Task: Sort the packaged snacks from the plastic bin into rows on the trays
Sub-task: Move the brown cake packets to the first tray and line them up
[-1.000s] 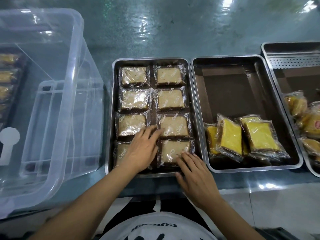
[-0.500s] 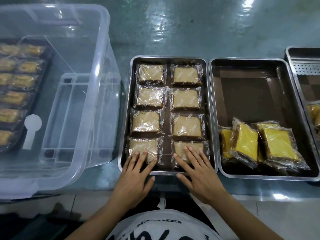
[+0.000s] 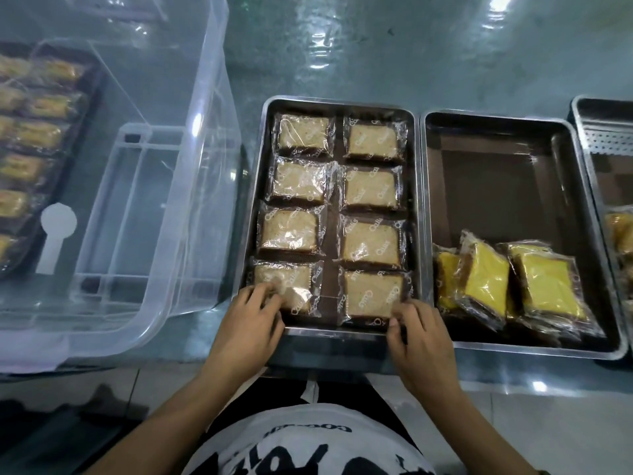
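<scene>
Eight clear-wrapped pale square cake slices (image 3: 371, 190) lie in two columns of four on the rectangular steel tray (image 3: 339, 100), on the glossy green tabletop (image 3: 376, 46). Clear plastic bin (image 3: 205, 166) sits at 9 o'clock of it.

Hands: the left hand (image 3: 246, 323) curls over the 7 o'clock pack (image 3: 287, 286); the right hand (image 3: 419, 337) curls at the outer corner of the 5 o'clock pack (image 3: 371, 294), thumb by the rim. Pinching or only nudging: cannot tell.

Judgement: packs light, cake soft and crushable, film slick. Take hold by the crimped end seals, not the middle.
</scene>
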Available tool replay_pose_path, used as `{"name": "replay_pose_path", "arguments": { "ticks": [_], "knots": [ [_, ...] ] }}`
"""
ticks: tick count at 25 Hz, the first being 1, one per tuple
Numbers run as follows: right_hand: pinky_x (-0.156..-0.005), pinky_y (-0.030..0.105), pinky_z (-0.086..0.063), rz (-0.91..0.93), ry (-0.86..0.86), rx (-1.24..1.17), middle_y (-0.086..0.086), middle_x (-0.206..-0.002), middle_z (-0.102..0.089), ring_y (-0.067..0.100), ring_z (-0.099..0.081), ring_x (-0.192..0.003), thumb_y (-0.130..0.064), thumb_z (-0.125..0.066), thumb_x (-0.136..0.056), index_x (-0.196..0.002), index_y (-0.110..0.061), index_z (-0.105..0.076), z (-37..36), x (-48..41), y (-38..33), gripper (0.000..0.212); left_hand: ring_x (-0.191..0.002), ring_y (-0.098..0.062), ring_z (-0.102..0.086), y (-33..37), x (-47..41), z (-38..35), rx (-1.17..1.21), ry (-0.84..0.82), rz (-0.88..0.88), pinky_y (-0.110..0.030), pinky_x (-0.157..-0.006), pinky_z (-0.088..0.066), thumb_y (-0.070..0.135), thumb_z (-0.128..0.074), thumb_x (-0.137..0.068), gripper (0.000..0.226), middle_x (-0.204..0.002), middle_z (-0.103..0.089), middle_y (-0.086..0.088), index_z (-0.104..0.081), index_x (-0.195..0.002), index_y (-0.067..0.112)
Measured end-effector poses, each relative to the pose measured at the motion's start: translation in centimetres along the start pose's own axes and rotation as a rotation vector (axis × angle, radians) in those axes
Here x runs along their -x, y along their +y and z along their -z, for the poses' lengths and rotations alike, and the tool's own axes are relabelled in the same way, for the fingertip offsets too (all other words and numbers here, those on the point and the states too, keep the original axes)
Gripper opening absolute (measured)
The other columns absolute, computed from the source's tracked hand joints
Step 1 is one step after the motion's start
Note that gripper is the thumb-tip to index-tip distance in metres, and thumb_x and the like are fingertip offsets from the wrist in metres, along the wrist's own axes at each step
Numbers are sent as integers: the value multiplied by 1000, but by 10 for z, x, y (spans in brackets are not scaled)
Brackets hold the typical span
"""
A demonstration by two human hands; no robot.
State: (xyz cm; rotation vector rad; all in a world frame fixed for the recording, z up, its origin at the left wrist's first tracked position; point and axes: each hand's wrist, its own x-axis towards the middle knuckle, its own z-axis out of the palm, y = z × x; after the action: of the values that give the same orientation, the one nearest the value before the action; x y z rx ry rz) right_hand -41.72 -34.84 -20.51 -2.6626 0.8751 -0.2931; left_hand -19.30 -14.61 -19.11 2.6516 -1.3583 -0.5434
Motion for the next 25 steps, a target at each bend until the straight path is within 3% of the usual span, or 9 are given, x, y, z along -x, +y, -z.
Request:
{"name": "replay_pose_path", "arguments": {
  "ticks": [2, 6, 8, 10, 12, 14, 18, 21, 25],
  "knots": [
    [-85, 34, -47, 55, -44, 16, 5, -103, -62, 22, -56, -94, -20, -46, -97, -101, -11, -65, -2, 4, 3, 21, -124, -27, -48, 2, -1, -1, 1, -36, -71, -44, -106, -44, 32, -42, -96, 38, -134, -53, -1, -59, -129, 23],
    [-91, 35, -48, 126, -94, 30, 2, -106, -66, 22, -60, -100, -23, -47, -97, -105, -12, -70, -7, 11, 4, 27, -149, -28, -20, 10, 2, -9, 6, -199, -60, -47, -121, -24, 41, -37, -101, 49, -161, -28, 0, -40, -150, 33],
    [-92, 35, -48, 109, -87, 12, 2, -109, -66, 21, -59, -101, -23, -48, -96, -107, -12, -71, -5, 10, 6, 27, -147, -27, -22, 9, 2, -7, 25, -204, -47, -48, -120, -26, 43, -35, -101, 49, -160, -30, 0, -43, -148, 33],
    [-93, 37, -49, 89, -67, 4, 3, -111, -65, 21, -58, -103, -22, -48, -96, -109, -11, -69, -1, 6, 7, 27, -137, -26, -33, 12, 0, 0, -4, -121, -67, -48, -114, -35, 42, -30, -98, 48, -149, -44, -1, -52, -139, 31],
    [-94, 38, -49, 79, -42, 12, 5, -112, -65, 22, -57, -103, -20, -48, -95, -109, -10, -69, 2, -2, 8, 27, -134, -22, -37, 23, -4, 5, -9, -98, -98, -44, -115, -34, 40, -30, -99, 45, -144, -47, 2, -53, -136, 30],
    [-93, 38, -48, 78, -36, 24, 5, -111, -66, 23, -57, -103, -20, -48, -94, -110, -10, -69, 0, -9, 10, 28, -137, -19, -34, 44, -5, 4, 30, -153, -198, -41, -119, -26, 39, -30, -101, 45, -147, -45, 4, -47, -142, 29],
    [-93, 42, -49, 124, -73, 48, 7, -114, -66, 27, -60, -105, -16, -54, -90, -114, -9, -68, -6, -22, 14, 29, -141, -26, -32, 80, -2, -9, 17, -219, -409, -42, -117, -29, 40, -32, -103, 49, -158, -33, -2, -37, -150, 28],
    [-100, 44, -47, 130, -128, 80, 7, -122, -63, 28, -57, -113, -10, -67, -86, -122, -10, -63, -10, -32, 13, 36, -146, -28, -21, 87, -10, -13, 33, -287, -337, -44, -120, -24, 43, -30, -105, 52, -165, -14, -3, -29, -154, 27],
    [-110, 43, -39, 152, -180, 133, 3, -129, -59, 25, -52, -123, -20, -54, -93, -130, -15, -57, -15, -43, 10, 38, -150, -28, -14, 84, -17, -14, -17, -356, -332, -46, -121, -17, 50, -29, -103, 56, -166, -10, -1, -30, -154, 26]
  ]
}}
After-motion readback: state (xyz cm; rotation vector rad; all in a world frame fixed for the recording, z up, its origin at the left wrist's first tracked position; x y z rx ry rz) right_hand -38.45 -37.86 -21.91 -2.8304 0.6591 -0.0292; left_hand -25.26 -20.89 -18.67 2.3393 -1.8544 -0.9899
